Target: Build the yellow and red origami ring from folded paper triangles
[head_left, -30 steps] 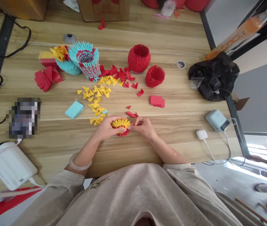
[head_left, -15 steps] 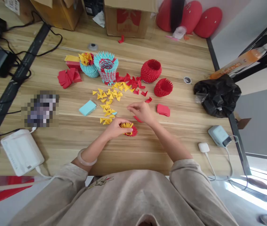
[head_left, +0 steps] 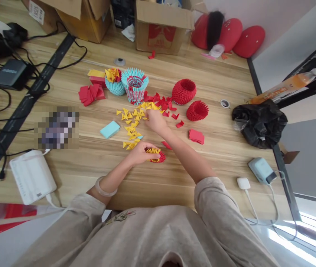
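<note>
My left hand (head_left: 142, 154) is closed on a small round 3D-origami piece (head_left: 162, 156) with a red outside and yellow points inside, held just above or on the table. Over the pile of folded yellow paper triangles (head_left: 135, 115), my right hand (head_left: 156, 120) reaches down with its fingers curled together; its fingertips are partly hidden, so what is between them cannot be made out. Folded red paper pieces (head_left: 160, 100) lie just beyond that hand. One red piece (head_left: 166, 145) rests between my right forearm and the origami piece.
Behind the pile stand a blue-and-red origami vase (head_left: 135, 87), a light-blue origami pot (head_left: 115, 87) and red origami pots (head_left: 184, 91). Blue paper slips (head_left: 110, 129) lie left, red slips (head_left: 196, 136) right. A power bank (head_left: 32, 178), black bag (head_left: 259, 124) and cardboard boxes (head_left: 160, 37) surround them.
My right hand has moved forward and left from beside the origami piece to the yellow triangles. My left hand keeps its hold. The camera view has shifted slightly.
</note>
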A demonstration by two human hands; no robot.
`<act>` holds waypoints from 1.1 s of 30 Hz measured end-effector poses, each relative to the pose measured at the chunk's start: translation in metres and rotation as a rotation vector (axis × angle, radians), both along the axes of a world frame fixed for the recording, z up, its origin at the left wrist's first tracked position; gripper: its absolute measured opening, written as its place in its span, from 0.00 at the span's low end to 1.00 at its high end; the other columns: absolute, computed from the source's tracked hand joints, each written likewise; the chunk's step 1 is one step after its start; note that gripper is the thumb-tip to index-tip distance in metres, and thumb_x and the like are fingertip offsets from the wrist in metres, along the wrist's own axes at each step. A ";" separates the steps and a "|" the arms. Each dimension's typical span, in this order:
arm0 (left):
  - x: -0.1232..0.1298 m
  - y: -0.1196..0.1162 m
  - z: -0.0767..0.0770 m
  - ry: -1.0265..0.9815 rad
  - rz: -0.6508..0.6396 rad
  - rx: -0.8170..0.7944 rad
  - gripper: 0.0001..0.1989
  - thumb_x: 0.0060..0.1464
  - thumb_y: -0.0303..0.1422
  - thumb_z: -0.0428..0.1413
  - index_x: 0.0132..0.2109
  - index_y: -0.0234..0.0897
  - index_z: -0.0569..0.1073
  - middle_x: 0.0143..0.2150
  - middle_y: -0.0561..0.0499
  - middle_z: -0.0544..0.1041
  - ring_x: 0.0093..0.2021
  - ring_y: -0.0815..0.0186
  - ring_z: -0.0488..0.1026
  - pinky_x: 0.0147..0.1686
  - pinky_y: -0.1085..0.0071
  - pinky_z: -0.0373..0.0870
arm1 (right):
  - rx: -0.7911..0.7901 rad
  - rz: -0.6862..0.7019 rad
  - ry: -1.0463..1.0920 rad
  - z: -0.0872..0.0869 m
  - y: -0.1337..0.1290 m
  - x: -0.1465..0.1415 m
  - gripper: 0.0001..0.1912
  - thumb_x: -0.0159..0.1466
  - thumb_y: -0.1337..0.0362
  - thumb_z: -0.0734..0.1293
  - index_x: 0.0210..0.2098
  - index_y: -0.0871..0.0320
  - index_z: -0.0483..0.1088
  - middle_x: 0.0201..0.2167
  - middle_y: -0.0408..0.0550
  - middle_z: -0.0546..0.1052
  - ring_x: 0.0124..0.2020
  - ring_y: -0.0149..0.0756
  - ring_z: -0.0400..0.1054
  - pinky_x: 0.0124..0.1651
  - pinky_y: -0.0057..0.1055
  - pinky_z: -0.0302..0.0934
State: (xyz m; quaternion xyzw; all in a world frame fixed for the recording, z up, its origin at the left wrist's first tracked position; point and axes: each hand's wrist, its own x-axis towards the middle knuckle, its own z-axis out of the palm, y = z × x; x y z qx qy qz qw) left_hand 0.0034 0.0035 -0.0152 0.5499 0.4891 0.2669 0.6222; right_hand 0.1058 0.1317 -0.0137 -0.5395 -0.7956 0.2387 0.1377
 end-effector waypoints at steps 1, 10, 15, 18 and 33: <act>0.000 0.000 0.001 -0.009 0.006 -0.008 0.17 0.37 0.37 0.65 0.35 0.31 0.78 0.32 0.47 0.79 0.32 0.65 0.74 0.32 0.70 0.71 | 0.007 -0.023 0.025 0.002 -0.002 0.002 0.11 0.52 0.77 0.60 0.32 0.62 0.69 0.30 0.51 0.73 0.35 0.38 0.67 0.41 0.35 0.60; 0.001 -0.001 0.016 -0.037 0.090 0.052 0.16 0.46 0.44 0.59 0.29 0.32 0.75 0.26 0.51 0.75 0.26 0.70 0.70 0.26 0.75 0.66 | -0.400 -0.235 0.856 0.022 -0.074 0.069 0.10 0.47 0.64 0.72 0.26 0.59 0.68 0.22 0.42 0.72 0.26 0.31 0.71 0.31 0.29 0.65; 0.007 -0.005 0.016 0.068 0.005 0.053 0.22 0.51 0.48 0.54 0.31 0.31 0.77 0.22 0.51 0.75 0.23 0.71 0.69 0.24 0.75 0.64 | -0.310 -0.328 0.887 0.015 -0.139 0.088 0.12 0.49 0.59 0.73 0.30 0.58 0.72 0.31 0.49 0.77 0.27 0.31 0.70 0.30 0.28 0.65; 0.011 -0.008 0.015 0.067 -0.064 0.079 0.18 0.49 0.46 0.56 0.33 0.33 0.78 0.27 0.50 0.78 0.28 0.68 0.72 0.29 0.74 0.68 | -0.196 -0.284 0.829 0.011 -0.159 0.087 0.08 0.53 0.60 0.71 0.31 0.57 0.74 0.32 0.49 0.77 0.33 0.33 0.71 0.33 0.29 0.67; 0.012 -0.010 0.016 0.153 -0.050 0.174 0.11 0.49 0.36 0.57 0.30 0.31 0.78 0.26 0.48 0.78 0.23 0.70 0.68 0.23 0.75 0.62 | -0.345 -0.376 0.852 0.004 -0.165 0.082 0.06 0.52 0.59 0.71 0.28 0.54 0.76 0.28 0.49 0.79 0.31 0.41 0.74 0.40 0.40 0.67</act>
